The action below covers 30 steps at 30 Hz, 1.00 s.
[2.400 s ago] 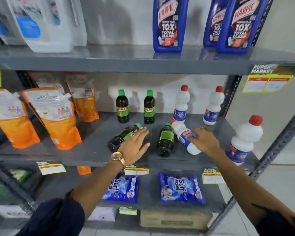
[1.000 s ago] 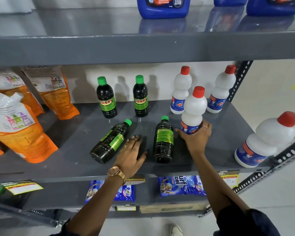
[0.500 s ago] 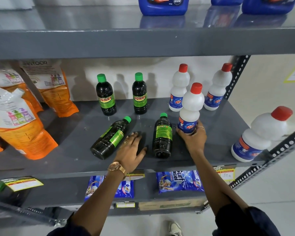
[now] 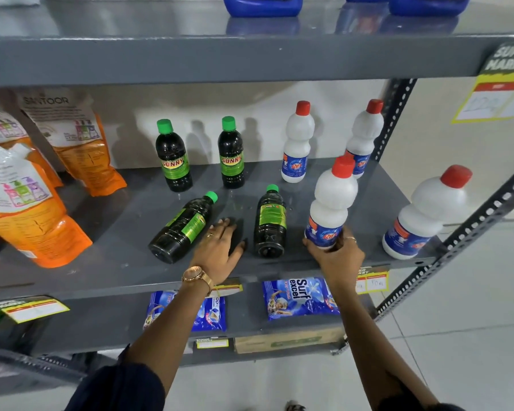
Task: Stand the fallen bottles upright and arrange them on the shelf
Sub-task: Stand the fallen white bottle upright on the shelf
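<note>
My right hand (image 4: 337, 256) grips the base of a white red-capped bottle (image 4: 331, 203), held upright on the grey middle shelf (image 4: 125, 262). Two dark green-capped bottles lie on their sides: one (image 4: 183, 228) slanting left, one (image 4: 270, 222) pointing away. My left hand (image 4: 220, 250) rests flat and open on the shelf between them, holding nothing. Two dark bottles (image 4: 172, 157) (image 4: 231, 154) and two white bottles (image 4: 297, 143) (image 4: 364, 137) stand at the back. Another white bottle (image 4: 425, 215) stands at the right front corner.
Orange refill pouches (image 4: 33, 215) lean at the shelf's left. Blue jugs (image 4: 263, 4) stand on the upper shelf. Blue detergent packets (image 4: 298, 298) lie on the lower shelf. A perforated steel upright (image 4: 469, 232) bounds the right side, with tiled floor beyond.
The white bottle that lay fallen 2.4 s ago now stands upright in my right hand, shifted slightly right since. My left hand has stayed flat on the shelf.
</note>
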Motion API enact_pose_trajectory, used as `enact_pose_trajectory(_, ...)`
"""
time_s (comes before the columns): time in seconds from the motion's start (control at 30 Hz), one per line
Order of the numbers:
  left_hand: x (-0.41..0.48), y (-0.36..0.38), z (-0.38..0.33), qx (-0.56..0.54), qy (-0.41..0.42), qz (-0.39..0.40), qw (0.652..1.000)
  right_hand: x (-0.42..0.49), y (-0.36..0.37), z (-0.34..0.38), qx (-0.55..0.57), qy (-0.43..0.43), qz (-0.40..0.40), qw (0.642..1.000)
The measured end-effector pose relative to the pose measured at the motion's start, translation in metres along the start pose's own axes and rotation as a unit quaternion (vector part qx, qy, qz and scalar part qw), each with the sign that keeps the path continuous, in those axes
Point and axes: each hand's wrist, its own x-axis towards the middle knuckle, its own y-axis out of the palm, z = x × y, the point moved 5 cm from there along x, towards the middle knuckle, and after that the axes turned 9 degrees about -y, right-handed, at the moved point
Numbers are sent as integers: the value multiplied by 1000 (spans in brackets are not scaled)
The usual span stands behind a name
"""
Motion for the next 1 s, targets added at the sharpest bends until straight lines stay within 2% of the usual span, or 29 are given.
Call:
enact_pose_trajectory(0.43, -1, 2, -1, 5, -17, 10, 1000, -26, -20, -7, -28, -36, 9, 999)
enact_pose_trajectory(0.77, -4, 0, -6, 10, -25, 13, 1000, -28, -21, -11, -28, -29, -16, 999)
enact_pose_trajectory(0.9, -4, -1, -5, 6, -18, 17, 1000, -29, -20, -13, -21, -11, 2, 1000)
enact_pose_trajectory(1.0, -9, -3, -5, -11, -15, 19, 1000, -59, -34, -6, -16, 13, -56, 998)
